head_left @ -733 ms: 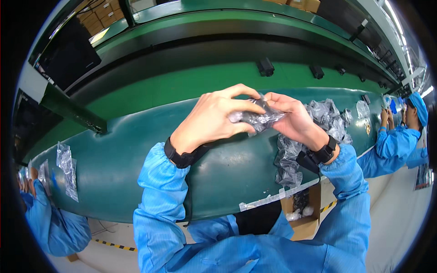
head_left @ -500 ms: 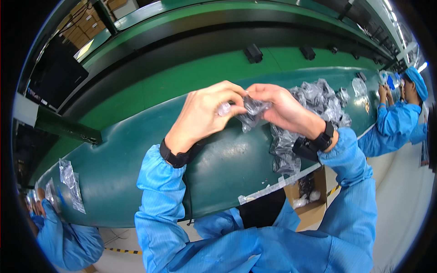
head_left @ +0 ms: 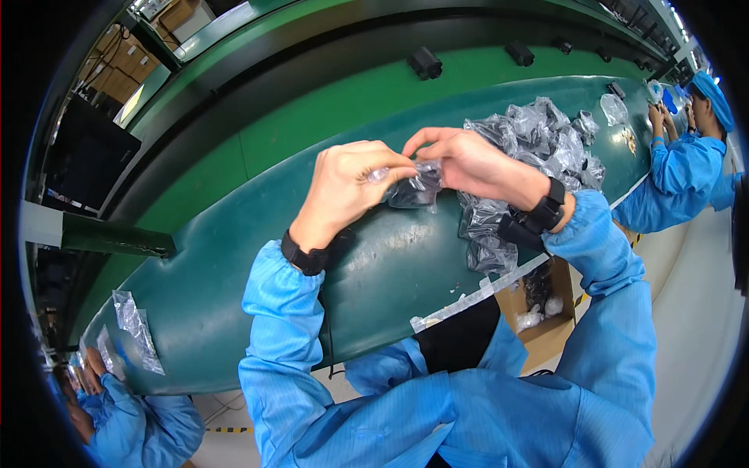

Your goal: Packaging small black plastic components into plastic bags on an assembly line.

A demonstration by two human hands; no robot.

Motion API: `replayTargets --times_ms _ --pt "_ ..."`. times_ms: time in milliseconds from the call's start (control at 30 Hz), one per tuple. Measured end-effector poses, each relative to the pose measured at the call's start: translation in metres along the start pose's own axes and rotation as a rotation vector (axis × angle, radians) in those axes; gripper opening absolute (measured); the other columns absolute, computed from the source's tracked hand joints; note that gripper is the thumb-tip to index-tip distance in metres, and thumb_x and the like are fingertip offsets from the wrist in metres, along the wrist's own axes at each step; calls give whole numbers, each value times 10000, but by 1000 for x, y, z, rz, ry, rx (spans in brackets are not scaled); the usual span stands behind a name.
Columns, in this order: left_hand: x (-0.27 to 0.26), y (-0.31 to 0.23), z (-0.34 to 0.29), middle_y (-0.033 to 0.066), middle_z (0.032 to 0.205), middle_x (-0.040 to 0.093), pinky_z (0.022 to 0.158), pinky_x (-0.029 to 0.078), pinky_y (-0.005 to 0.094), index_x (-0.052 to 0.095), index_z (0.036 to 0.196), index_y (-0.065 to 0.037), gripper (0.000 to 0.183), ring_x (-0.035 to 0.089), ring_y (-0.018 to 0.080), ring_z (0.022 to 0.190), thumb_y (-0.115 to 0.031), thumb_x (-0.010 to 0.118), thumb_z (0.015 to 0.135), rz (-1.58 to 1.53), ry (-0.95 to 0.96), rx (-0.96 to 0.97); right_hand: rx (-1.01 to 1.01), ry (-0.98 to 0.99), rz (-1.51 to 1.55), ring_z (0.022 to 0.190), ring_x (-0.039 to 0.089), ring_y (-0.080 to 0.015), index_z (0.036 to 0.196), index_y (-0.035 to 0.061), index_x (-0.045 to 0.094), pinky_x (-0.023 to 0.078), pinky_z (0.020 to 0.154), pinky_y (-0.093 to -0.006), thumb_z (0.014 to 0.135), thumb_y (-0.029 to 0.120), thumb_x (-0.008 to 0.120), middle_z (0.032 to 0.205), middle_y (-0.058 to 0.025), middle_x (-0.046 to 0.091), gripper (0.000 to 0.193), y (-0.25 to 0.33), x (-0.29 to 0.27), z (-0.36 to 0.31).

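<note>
Bagged dark part (head_left: 415,192), pinched by the left hand (head_left: 343,183) over the counter (head_left: 226,288), wrapped pile (head_left: 538,129) toward two o'clock, wants gentle steadiness, I'd judge; whether the right hand (head_left: 480,166) grips I can't tell.

Slightly above and right of the frame's centre, we see a clear plastic bag (head_left: 428,173), wrinkled and glossy, around a dark object (head_left: 406,196). We note its paler, bunched end at the left and its fuller, dark part at the lower right; the film obscures the object's exact shape.
</note>
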State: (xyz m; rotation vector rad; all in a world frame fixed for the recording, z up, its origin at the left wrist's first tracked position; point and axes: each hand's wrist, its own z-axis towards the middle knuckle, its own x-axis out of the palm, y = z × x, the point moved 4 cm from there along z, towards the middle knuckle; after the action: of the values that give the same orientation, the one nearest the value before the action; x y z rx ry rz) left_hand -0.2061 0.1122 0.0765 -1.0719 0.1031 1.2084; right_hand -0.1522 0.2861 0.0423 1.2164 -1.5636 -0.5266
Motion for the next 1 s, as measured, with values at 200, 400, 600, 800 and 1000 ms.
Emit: replayTargets --times_ms 200,400,600,800,1000 --pt "-25 -12 2 133 816 721 658 534 298 705 944 -3 106 722 232 733 -88 724 883 122 -90 -92 -459 -322 -1513 739 656 -333 960 31 612 534 669 -417 821 138 697 838 -142 641 195 23 25 -87" --pt "-34 -13 6 115 614 526 525 397 356 579 780 16 279 436 230 538 -177 757 872 276 -96 -237 -387 -441 -1763 758 634 -337 861 39 613 520 660 -443 781 127 761 764 -118 565 190 -21 13 -118" --pt "-49 -11 0 65 688 532 577 400 325 401 684 -12 379 419 187 591 -88 726 863 78 -155 -72 -298 -398 -1250 608 562 -118 850 -12 660 443 559 -282 808 13 739 703 -67 611 93 -4 -8 -109" --pt "-54 -16 3 30 650 615 546 393 272 424 721 -62 400 495 72 600 -182 766 891 -125 -30 -359 -418 -303 -931 692 546 -50 918 -8 630 447 611 -244 920 66 699 776 13 628 101 34 -3 -90" --pt "-67 -18 1 5 624 527 531 378 267 515 763 -51 386 464 83 578 -256 838 818 78 -103 -349 -712 -351 -1356 674 606 -221 904 -33 619 481 631 -327 877 61 682 765 -131 637 116 64 35 -45"
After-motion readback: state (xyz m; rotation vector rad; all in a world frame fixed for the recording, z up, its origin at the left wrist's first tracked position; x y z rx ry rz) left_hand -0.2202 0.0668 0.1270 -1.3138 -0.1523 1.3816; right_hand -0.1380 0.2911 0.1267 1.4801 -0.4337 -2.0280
